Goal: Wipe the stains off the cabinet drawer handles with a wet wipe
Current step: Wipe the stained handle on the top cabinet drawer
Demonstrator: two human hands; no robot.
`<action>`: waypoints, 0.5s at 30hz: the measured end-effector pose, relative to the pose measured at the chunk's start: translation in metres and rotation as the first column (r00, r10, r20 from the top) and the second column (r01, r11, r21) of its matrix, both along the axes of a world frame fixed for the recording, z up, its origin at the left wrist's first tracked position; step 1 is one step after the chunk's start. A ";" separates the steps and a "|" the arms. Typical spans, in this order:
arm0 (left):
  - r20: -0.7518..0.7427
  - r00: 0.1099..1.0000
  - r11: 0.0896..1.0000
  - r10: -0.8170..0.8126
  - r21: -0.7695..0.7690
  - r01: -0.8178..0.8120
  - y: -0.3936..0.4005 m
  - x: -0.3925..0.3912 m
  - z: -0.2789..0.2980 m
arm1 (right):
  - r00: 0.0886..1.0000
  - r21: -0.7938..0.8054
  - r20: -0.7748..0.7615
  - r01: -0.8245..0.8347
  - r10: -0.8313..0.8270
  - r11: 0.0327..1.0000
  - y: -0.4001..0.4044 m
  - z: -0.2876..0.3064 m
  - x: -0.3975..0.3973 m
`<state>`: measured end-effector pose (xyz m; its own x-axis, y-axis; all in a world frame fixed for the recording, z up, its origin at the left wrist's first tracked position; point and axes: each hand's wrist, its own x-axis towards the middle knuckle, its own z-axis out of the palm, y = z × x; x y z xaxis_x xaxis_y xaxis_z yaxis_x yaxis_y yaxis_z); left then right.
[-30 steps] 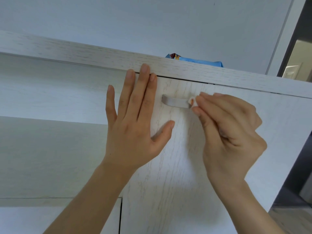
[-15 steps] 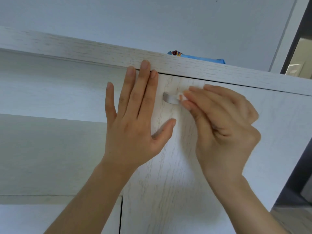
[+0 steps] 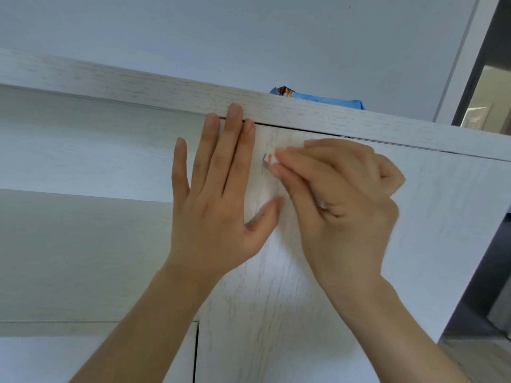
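I see a blue packet (image 3: 326,102) lying on the cabinet's top edge; behind it a pale wall (image 3: 249,37); right of it, a doorway (image 3: 486,92).

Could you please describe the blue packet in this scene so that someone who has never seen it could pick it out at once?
Start at the pale wood-grain cabinet that fills the view and follow its top board to the right. Past the left hand pressed flat on the front, the blue packet peeks over the board's back edge, against the wall. It is the only brightly coloured thing among whites and greys.
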<state>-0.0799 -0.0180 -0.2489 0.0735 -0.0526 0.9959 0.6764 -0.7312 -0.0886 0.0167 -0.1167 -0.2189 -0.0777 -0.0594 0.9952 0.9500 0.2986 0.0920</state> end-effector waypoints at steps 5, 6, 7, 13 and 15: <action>-0.038 0.994 0.995 -0.103 -0.020 0.102 0.001 -0.002 0.001 | 1.000 -0.016 0.004 0.008 -0.008 1.000 -0.004 -0.002 0.003; -0.046 0.992 0.992 -0.121 -0.026 0.120 0.001 -0.003 0.001 | 1.000 -0.029 0.011 0.010 -0.010 1.000 -0.004 -0.001 0.002; -0.055 0.989 0.990 -0.137 -0.034 0.135 0.002 -0.004 0.001 | 1.000 -0.041 0.016 0.013 -0.012 0.999 -0.005 0.001 0.002; -0.063 0.982 0.983 -0.179 -0.047 0.176 0.002 -0.006 0.001 | 0.996 -0.015 -0.086 -0.031 0.030 0.999 -0.006 -0.001 -0.007; -0.043 0.980 0.980 -0.196 -0.039 0.194 0.002 -0.005 0.002 | 0.994 -0.022 -0.103 -0.026 0.024 0.999 0.001 0.001 -0.018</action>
